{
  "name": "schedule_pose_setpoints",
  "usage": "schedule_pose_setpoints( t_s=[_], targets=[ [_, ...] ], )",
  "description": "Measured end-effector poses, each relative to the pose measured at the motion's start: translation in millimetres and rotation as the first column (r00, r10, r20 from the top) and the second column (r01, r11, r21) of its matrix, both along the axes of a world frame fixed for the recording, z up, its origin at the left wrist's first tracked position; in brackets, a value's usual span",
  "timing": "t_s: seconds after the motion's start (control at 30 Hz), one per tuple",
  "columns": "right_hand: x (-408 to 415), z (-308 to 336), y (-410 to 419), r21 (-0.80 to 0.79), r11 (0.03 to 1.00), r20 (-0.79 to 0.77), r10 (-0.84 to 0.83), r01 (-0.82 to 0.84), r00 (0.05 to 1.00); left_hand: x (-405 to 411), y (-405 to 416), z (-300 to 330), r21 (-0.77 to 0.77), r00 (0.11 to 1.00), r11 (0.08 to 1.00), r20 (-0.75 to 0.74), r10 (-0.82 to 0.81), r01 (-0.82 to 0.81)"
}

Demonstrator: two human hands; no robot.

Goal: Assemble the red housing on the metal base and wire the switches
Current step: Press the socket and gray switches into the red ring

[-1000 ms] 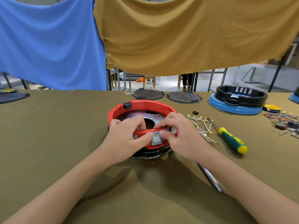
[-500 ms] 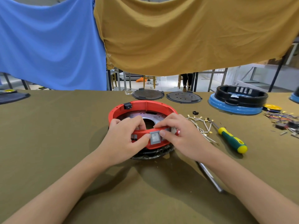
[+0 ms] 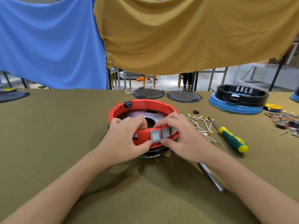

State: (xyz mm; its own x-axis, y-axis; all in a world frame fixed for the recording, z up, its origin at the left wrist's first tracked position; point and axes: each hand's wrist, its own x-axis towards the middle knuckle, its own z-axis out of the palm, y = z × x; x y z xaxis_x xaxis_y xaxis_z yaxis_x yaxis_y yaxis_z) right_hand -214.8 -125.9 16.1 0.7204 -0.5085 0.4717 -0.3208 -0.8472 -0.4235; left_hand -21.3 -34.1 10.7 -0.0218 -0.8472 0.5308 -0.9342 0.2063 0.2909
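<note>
Centrally on the olive-covered table (image 3: pixel 48 143), the red housing (image 3: pixel 145 103) is seated over the metal base (image 3: pixel 137 114). Its near wall is gripped by the left hand (image 3: pixel 126 139), fingers curled over the rim and thumb under the front, presumably to brace the ring. The wall is pinched by the right hand (image 3: pixel 181 139) at the two grey switches (image 3: pixel 160 134), fingers atop, thumb below, likely to press them home. The white wires (image 3: pixel 202 125) and screwdriver (image 3: pixel 231 138) lie within reach to the right, the wires seemingly not yet fitted.

a blue cloth (image 3: pixel 48 42) and a mustard cloth (image 3: pixel 186 33) hang behind the olive-covered table (image 3: pixel 48 135); pale floor (image 3: pixel 166 83) beyond.
</note>
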Motion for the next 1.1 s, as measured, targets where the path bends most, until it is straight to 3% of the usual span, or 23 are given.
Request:
schedule_pose_setpoints(
  t_s=[0.7, 0.9, 1.1],
  targets=[
    [-2, -4, -7, -0.014, 0.999, 0.019, 0.03, -0.03, 0.999, 1, -1, -2, -0.024, 1.0, 1.0, -0.026, 0.005, -0.006],
    [-8, -1, -17, 0.062, 0.998, 0.064, 0.001, -0.005, 0.998, 2, -2, -2, -0.006, 0.999, 1.0, -0.041, 0.005, -0.005],
    [-15, 1, -22, 0.065, 0.998, -0.029, -0.009, 0.011, 1.0, 6, -3, -2, -0.047, 0.998, 0.999, -0.058, 0.014, -0.017]
  ],
)
